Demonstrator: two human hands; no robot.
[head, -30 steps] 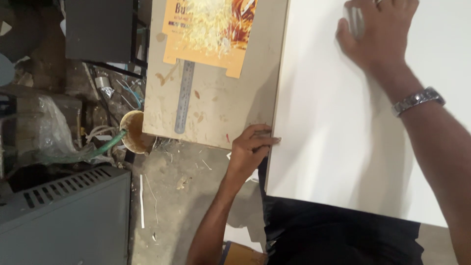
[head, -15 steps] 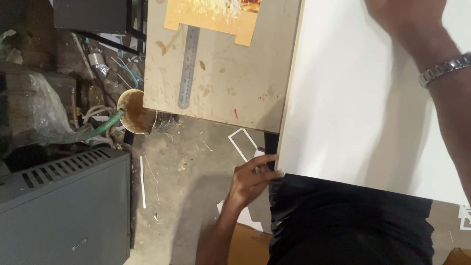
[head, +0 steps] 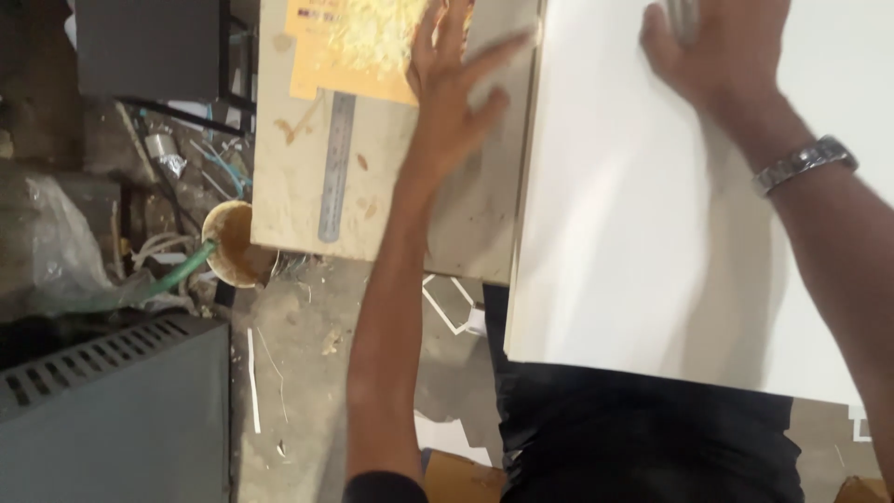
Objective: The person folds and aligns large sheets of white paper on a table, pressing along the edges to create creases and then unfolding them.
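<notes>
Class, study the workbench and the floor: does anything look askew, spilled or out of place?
The white sheet overhangs the table edge. White offcuts litter the floor, and the steel ruler lies partly under the orange card.

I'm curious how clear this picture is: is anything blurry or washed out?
Head view: the left hand and right hand are smeared by motion blur; the white sheet is bright, nearly featureless, with soft shadows under the right arm; the steel ruler stays fairly sharp.

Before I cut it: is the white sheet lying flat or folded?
Flat: the white sheet lies spread, overhanging the table; no fold shows.
</notes>
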